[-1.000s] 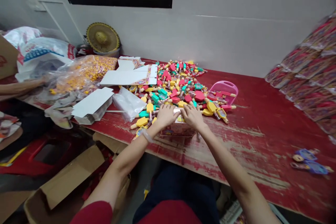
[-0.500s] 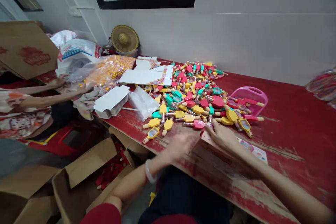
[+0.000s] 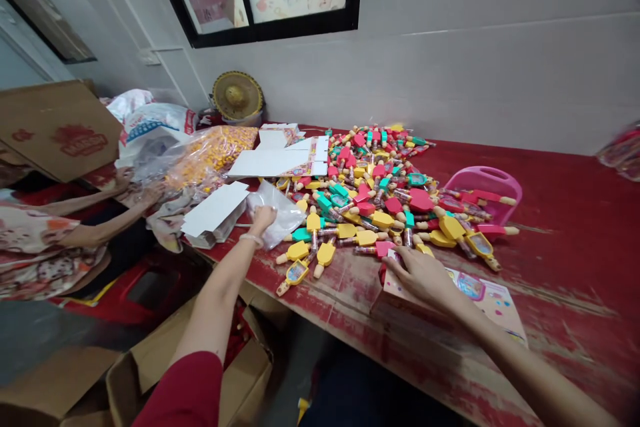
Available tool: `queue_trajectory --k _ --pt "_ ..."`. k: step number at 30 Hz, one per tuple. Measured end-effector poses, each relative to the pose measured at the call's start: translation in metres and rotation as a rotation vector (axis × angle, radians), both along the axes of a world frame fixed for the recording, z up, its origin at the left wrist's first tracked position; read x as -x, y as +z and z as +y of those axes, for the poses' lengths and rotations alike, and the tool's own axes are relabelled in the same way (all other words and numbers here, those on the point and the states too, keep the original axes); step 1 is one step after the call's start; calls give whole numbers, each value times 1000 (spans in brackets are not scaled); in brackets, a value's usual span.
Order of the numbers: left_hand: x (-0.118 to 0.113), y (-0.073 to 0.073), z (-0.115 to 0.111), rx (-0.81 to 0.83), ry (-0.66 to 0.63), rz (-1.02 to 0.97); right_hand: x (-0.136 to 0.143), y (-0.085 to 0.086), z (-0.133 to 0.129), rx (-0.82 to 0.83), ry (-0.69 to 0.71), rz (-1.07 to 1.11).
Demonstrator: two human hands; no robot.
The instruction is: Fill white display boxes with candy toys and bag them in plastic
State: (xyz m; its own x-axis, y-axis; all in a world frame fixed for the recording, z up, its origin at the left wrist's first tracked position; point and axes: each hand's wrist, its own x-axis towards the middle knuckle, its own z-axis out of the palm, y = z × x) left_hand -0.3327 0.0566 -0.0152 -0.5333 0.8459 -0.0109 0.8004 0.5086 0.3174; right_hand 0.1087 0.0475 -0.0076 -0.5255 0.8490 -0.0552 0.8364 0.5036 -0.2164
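My left hand (image 3: pixel 264 217) reaches out over the stack of clear plastic bags (image 3: pixel 283 223), its fingers closed on the top of them. My right hand (image 3: pixel 423 273) lies over the left end of a printed cardboard box (image 3: pixel 493 300), fingers bent around its edge. The box lies along the front edge of the red table and is partly covered by my right forearm. Beyond it spreads a pile of small shovel-shaped toys, among them a yellow one (image 3: pixel 325 257), a pink one (image 3: pixel 384 248) and a green one (image 3: pixel 303 234).
A pink plastic scoop or basket (image 3: pixel 493 180) lies at the pile's right. Left are flat white cartons (image 3: pixel 273 163), a folded white box (image 3: pixel 215 210) and a bag of yellow pieces (image 3: pixel 215 150). A co-worker's hands (image 3: pixel 147 193) work there. An open carton (image 3: pixel 250 373) stands below.
My left hand has moved from beside the printed box, forward and left to the plastic bags. My right hand stays on the box. The view has shifted slightly.
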Motion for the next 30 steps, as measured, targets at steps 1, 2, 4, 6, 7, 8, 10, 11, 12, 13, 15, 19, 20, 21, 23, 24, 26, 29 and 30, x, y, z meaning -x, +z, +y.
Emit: queue_trajectory --k 1,2,4,6,7,8,10,11,12,13,15,19,20,21,23,24,26,29,30 --pt "0 15 11 1 -39 19 -1 -2 1 6 1 5" --pt "-3 31 21 -5 -89 37 -2 -4 2 5 0 19" --pt "-18 64 40 -24 -215 62 -1 -7 3 -42 -12 92" --pt "-49 95 53 -39 -356 70 7 -4 3 -143 -35 243" --pt "-70 108 56 -43 -426 69 14 0 2 -197 -46 348" --pt "-94 121 56 -48 -499 66 23 7 1 -239 -51 462" --pt "-144 144 49 -85 -655 44 45 27 -2 -278 -50 689" --pt "-168 155 42 -118 -736 17 55 39 -2 -279 -48 784" --pt "-188 164 32 -156 -813 -21 62 52 -2 -270 -49 861" --pt "-205 172 21 -195 -890 -69 67 65 -1 -255 -52 925" --pt "-226 181 -4 -255 -1026 -192 64 87 0 -221 -56 1025" --pt "-240 157 -50 -450 -1141 -262 26 114 -5 -136 -44 1213" --pt "-243 144 -58 -529 -1105 -212 15 119 -10 -123 -40 1249" --pt "-247 131 -64 -602 -1055 -149 6 124 -16 -126 -34 1272" --pt "-256 109 -69 -704 -958 -39 -9 137 -32 -203 -19 1254" --pt "-260 103 -68 -727 -932 1 -14 144 -40 -283 -9 1210" --pt "-263 103 -58 -722 -936 53 -25 163 -58 -495 18 1097" --pt "-259 124 -42 -710 -886 56 -45 192 -80 -780 17 993" --pt "-257 133 -42 -757 -819 41 -52 201 -85 -825 -1 989"
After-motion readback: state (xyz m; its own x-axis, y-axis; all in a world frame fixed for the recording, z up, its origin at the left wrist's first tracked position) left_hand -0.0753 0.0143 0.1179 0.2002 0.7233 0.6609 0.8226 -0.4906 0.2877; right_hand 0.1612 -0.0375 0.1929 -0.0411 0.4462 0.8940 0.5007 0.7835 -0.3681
